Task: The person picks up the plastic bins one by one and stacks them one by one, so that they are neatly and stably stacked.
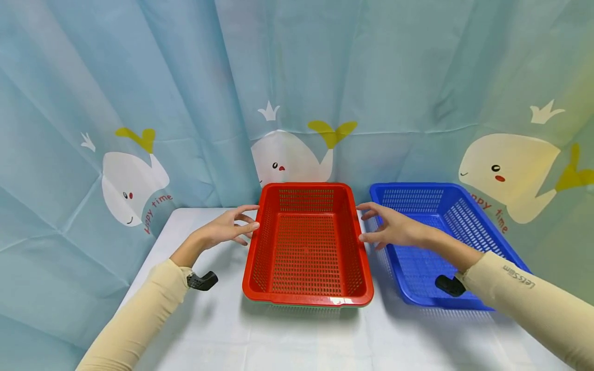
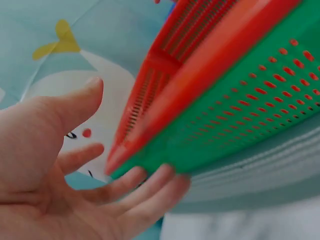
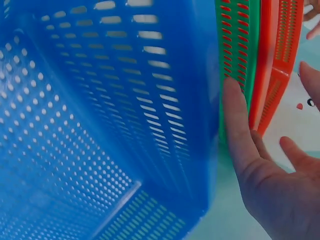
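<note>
A red plastic basket (image 1: 305, 247) with slotted walls sits nested in a green basket (image 2: 260, 100), whose wall shows below the red rim in both wrist views. My left hand (image 1: 232, 225) is at the stack's left side, its fingers spread and loosely bent. In the left wrist view its fingertips are close to the green wall; I cannot tell whether they touch. On the stack's other side, my right hand (image 1: 389, 226) has its fingers apart between the red rim and a blue basket (image 1: 419, 263). One right finger overlaps the green wall in the right wrist view.
The blue basket stands close to the right of the stack, under my right forearm. A white tabletop (image 1: 209, 330) lies beneath. Behind it hangs a light blue curtain (image 1: 287, 62) with whale prints. Under the green wall is a pale, blurred ribbed shape (image 2: 250, 180).
</note>
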### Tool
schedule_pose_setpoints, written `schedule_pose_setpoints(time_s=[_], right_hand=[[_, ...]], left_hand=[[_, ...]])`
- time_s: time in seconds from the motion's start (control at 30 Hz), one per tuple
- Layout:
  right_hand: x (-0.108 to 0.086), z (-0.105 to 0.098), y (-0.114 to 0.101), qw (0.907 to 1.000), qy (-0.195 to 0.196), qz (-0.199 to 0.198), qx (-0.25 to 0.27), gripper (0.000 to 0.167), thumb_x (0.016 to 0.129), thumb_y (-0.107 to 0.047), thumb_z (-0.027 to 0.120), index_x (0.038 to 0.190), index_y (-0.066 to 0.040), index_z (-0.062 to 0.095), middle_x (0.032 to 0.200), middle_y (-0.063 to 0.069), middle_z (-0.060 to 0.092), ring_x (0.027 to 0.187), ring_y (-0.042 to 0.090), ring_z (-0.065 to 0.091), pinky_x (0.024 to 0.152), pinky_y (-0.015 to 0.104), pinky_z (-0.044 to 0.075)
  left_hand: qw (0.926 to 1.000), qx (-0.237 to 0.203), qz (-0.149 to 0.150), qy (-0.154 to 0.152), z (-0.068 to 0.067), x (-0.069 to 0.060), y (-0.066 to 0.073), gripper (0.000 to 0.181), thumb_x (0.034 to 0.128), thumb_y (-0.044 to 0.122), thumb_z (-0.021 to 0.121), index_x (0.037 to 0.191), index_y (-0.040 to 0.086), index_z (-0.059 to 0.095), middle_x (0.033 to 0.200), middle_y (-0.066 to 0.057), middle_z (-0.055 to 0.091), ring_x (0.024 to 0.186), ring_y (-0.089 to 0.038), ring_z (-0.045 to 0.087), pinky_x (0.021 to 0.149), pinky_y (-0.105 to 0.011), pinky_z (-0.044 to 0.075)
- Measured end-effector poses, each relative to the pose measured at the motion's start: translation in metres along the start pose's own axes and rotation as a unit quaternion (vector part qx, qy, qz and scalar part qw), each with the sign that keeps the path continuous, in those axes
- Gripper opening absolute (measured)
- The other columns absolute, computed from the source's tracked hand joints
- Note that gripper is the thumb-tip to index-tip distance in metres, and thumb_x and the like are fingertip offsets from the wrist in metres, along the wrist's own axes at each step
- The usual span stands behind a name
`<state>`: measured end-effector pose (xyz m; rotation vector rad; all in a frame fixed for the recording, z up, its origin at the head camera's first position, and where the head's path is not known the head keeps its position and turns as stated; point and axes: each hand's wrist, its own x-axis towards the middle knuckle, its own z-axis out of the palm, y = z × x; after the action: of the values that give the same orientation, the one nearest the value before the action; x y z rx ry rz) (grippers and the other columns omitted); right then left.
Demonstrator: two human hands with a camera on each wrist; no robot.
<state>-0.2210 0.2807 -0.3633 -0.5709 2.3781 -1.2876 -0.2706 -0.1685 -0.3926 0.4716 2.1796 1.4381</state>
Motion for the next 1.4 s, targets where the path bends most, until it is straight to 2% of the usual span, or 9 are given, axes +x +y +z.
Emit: schedule_pose_setpoints(time_s=[0.13,0.3,0.43,0.6,0.8,0.93,1.1,1.27,1.4], right_hand=[[-0.003,-0.003,-0.007,0.9924,0.047,-0.052,-0.101,0.078,0.094,-0.025,0.078,0.156,-0.007,0.034,0.142,0.027,0.048,0.092,0.024,0.072,0.075,0.04,0.063],[-0.005,-0.005,-0.017,0.9644,0.116,-0.118,-0.207,0.077,0.091,-0.032,0.081,0.154,-0.01,0.041,0.141,0.018,0.052,0.107,0.028,0.067,0.086,0.044,0.061],[-0.007,-0.008,-0.025,0.943,0.157,-0.152,-0.252,0.079,0.089,-0.032,0.083,0.154,-0.013,0.042,0.142,0.015,0.05,0.112,0.029,0.064,0.087,0.05,0.059],[-0.009,-0.013,-0.035,0.9284,0.195,-0.177,-0.262,0.081,0.087,-0.025,0.085,0.155,-0.015,0.042,0.145,0.015,0.049,0.115,0.032,0.063,0.089,0.056,0.057],[-0.014,-0.024,-0.043,0.9174,0.223,-0.2,-0.262,0.084,0.084,-0.017,0.086,0.155,-0.012,0.041,0.148,0.014,0.047,0.114,0.031,0.065,0.094,0.055,0.055],[-0.018,-0.031,-0.045,0.9131,0.233,-0.202,-0.266,0.084,0.084,-0.016,0.087,0.155,-0.011,0.041,0.15,0.012,0.047,0.113,0.03,0.066,0.094,0.053,0.055],[-0.028,-0.04,-0.044,0.9125,0.241,-0.19,-0.27,0.085,0.084,-0.016,0.087,0.155,-0.015,0.041,0.15,0.011,0.047,0.114,0.03,0.065,0.094,0.054,0.054],[-0.04,-0.052,-0.04,0.9093,0.253,-0.177,-0.279,0.087,0.082,-0.016,0.088,0.156,-0.017,0.042,0.149,0.011,0.048,0.113,0.031,0.066,0.089,0.02,0.055],[-0.052,-0.063,-0.036,0.9051,0.26,-0.163,-0.294,0.089,0.081,-0.017,0.089,0.157,-0.017,0.041,0.15,0.013,0.048,0.111,0.033,0.067,0.081,0.022,0.057]], left_hand=[[0.9973,0.049,0.024,0.048,0.002,0.002,0.012,0.076,0.0994,0.037,0.07,0.162,0.019,0.03,0.152,-0.019,0.041,0.127,-0.036,0.057,0.103,-0.054,0.05],[0.9895,0.063,0.081,0.101,0.011,0.007,0.022,0.077,0.0976,0.04,0.071,0.161,0.03,0.03,0.159,-0.017,0.036,0.141,-0.044,0.042,0.112,-0.058,0.04],[0.9824,0.068,0.121,0.126,0.021,0.011,0.03,0.078,0.0978,0.041,0.07,0.162,0.038,0.025,0.16,-0.013,0.034,0.143,-0.044,0.039,0.115,-0.061,0.035],[0.9696,0.094,0.167,0.153,0.034,0.017,0.045,0.081,0.096,0.05,0.067,0.162,0.044,0.02,0.162,-0.008,0.032,0.144,-0.04,0.039,0.115,-0.063,0.034],[0.9501,0.133,0.217,0.181,0.049,0.028,0.068,0.082,0.0937,0.059,0.065,0.162,0.046,0.02,0.161,-0.004,0.034,0.143,-0.033,0.043,0.113,-0.061,0.037],[0.945,0.144,0.228,0.185,0.059,0.034,0.082,0.082,0.0932,0.062,0.063,0.161,0.047,0.02,0.16,-0.003,0.035,0.142,-0.03,0.044,0.113,-0.058,0.038],[0.9462,0.133,0.24,0.172,0.075,0.043,0.098,0.083,0.0923,0.066,0.061,0.161,0.047,0.019,0.16,-0.003,0.034,0.142,-0.03,0.044,0.111,-0.056,0.04],[0.9496,0.123,0.243,0.156,0.094,0.057,0.111,0.081,0.0934,0.06,0.064,0.16,0.05,0.019,0.16,0.0,0.035,0.139,-0.026,0.046,0.11,-0.051,0.043],[0.9512,0.123,0.239,0.152,0.108,0.071,0.117,0.082,0.094,0.055,0.066,0.16,0.052,0.018,0.16,0.0,0.036,0.138,-0.026,0.048,0.109,-0.053,0.044]])
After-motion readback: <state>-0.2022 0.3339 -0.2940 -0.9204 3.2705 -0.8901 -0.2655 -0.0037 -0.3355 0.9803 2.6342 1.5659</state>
